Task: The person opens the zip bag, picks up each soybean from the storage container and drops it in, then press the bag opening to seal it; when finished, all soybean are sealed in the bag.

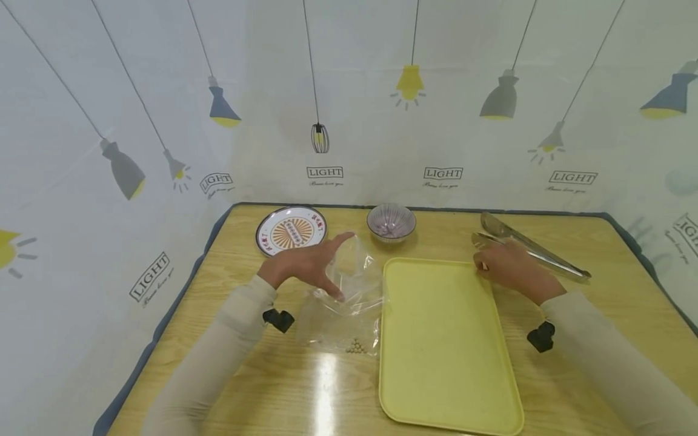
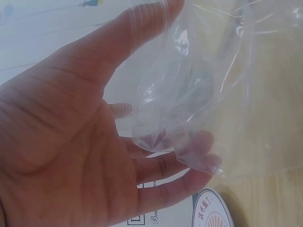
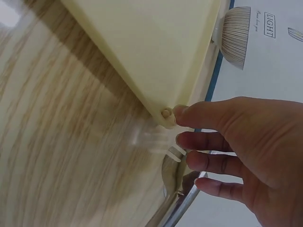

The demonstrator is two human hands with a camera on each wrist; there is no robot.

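Observation:
My left hand [image 1: 311,263] has its thumb and fingers spread in the mouth of a clear plastic zip bag [image 2: 208,85], stretching it wide. Plastic lies over the thumb, and the fingertips show through the film. Several round tan beans [image 1: 357,347] lie grouped in the bag's near end. At the far right corner of a yellow tray [image 1: 444,345], my right hand [image 1: 509,266] pinches a small tan bean [image 3: 166,113] at the thumb tip. Its index finger is mostly hidden in the right wrist view; the other fingers are loosely bent.
Metal tongs [image 1: 551,260] lie just beyond the right hand. A striped bowl [image 1: 391,223] stands at the back, and a patterned plate [image 1: 291,230] is behind the left hand. A printed cloth wall [image 1: 371,121] closes off the back and sides of the wooden table [image 1: 262,387].

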